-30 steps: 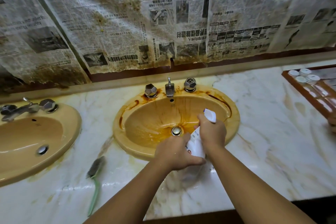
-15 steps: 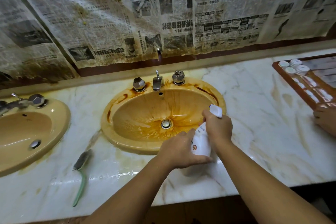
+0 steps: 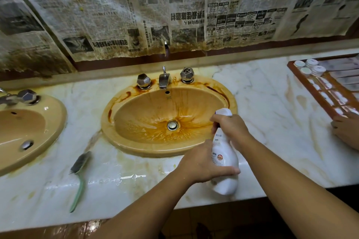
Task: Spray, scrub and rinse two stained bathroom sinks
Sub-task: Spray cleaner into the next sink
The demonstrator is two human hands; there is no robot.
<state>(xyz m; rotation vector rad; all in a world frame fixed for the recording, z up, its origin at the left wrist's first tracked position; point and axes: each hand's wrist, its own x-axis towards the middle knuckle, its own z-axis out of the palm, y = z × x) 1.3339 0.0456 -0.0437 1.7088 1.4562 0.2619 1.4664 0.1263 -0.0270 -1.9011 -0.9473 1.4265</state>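
White bottle (image 3: 225, 158) stands at the front right rim of the stained sink (image 3: 143, 149). The left hand (image 3: 201, 163) wraps round its body; the right hand (image 3: 232, 128) grips its neck. Left of that sink lie a green brush (image 3: 79, 170) and the second sink (image 3: 58, 122).

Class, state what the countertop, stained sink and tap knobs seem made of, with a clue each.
The countertop looks like polished marble or an imitation: veined, glossy. The stained sink is probably glazed ceramic: smooth, shiny. The tap knobs look chromed metal: faceted, mirror-like.
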